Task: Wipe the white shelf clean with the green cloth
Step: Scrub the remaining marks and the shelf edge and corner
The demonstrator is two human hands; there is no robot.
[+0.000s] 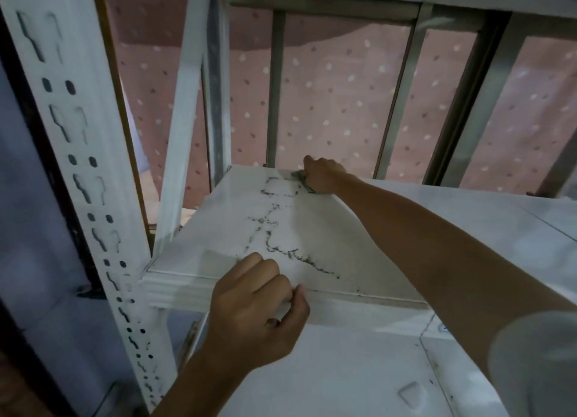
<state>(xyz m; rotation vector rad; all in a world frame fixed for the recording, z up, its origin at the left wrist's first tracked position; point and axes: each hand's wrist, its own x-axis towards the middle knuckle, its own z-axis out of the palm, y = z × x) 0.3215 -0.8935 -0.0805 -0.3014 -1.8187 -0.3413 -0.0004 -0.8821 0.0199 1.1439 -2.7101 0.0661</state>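
The white shelf is a metal board with dark lines of dirt running across its left half. My right hand reaches to the shelf's far edge and presses a small bunched green cloth onto the surface; only a grey-green scrap shows under the fingers. My left hand rests on the shelf's front edge, fingers curled over the rim and thumb underneath.
A white slotted upright post stands at the front left corner, another post behind it. A lower white shelf lies below. Metal window bars and a pink dotted curtain are behind.
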